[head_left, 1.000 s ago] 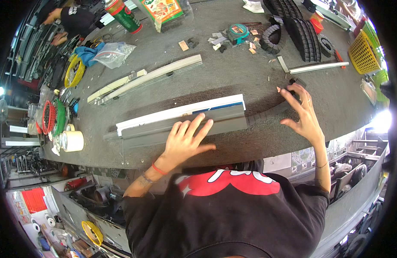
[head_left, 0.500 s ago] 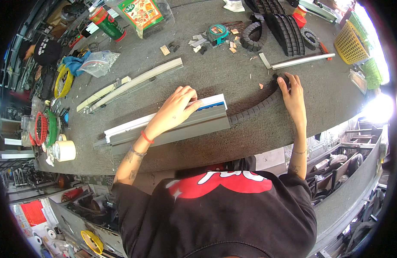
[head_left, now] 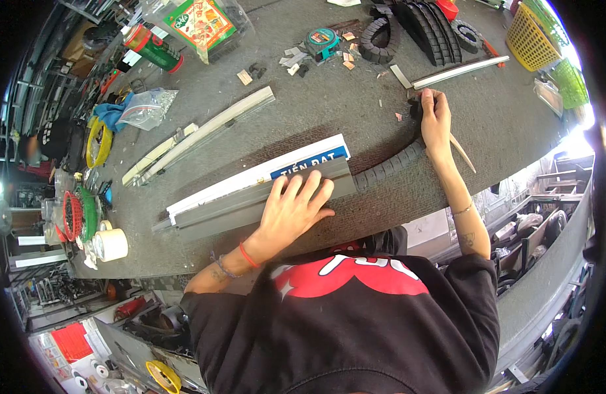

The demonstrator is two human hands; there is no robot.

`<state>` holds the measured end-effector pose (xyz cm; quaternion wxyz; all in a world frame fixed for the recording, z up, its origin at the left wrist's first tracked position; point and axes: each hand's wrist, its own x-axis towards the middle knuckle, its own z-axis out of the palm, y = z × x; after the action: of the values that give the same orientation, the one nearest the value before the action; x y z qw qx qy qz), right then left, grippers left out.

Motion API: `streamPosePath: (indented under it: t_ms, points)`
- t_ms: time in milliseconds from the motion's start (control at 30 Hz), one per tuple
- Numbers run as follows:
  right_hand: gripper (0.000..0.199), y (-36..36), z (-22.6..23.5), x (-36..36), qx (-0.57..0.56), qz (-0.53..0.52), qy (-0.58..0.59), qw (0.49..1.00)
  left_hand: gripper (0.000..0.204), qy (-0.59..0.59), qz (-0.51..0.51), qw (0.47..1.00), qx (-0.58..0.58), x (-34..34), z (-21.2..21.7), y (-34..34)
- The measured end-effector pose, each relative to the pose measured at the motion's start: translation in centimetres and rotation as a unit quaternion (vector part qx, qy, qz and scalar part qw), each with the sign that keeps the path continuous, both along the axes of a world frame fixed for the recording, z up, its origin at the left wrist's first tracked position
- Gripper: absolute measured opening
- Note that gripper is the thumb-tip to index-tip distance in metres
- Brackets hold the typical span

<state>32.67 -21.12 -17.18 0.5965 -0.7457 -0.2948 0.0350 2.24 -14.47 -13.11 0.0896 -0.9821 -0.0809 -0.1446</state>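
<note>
A long grey profile [head_left: 237, 211] lies near the table's front edge, against a white profile [head_left: 250, 168] with a blue label [head_left: 309, 161]. My left hand [head_left: 291, 209] rests over the grey profile with its fingers spread. From the profile's right end runs a black segmented cable chain [head_left: 389, 167], curving up to the right. Close to the chain's far end, my right hand [head_left: 435, 125] is closed, thumb and fingertips together; it seems to grip that end, partly hidden by the hand. A thin tan strip [head_left: 463, 155] shows just right of my right wrist.
Behind lie two cream profiles [head_left: 204, 131], a teal tape measure [head_left: 322, 43] and more black chain [head_left: 427, 33]. A white strip [head_left: 460, 72] is at the right, before a yellow basket [head_left: 531, 38]. Tape rolls [head_left: 111, 244] stand at the left edge, a spray can [head_left: 152, 49] at the back.
My left hand has slid right and toward me, uncovering the blue label, and its fingers have spread. The fingers of my right hand have closed, and the chain's end has shifted slightly.
</note>
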Motion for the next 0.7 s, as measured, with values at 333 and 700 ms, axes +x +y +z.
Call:
streamPosePath:
  t_ms: [333, 700]
  points:
    - [0.028, 1.6, 0.6, -2.5, 0.089, -0.069, 0.154, 0.982, 0.028, 0.008, -0.037, 0.994, 0.101, -0.6, -2.1, 0.2]
    - [0.027, 1.6, -0.5, -6.3, 0.079, -0.071, 0.094, 0.99, 0.025, -0.026, -0.037, 0.997, 0.062, 0.3, -2.1, -0.2]
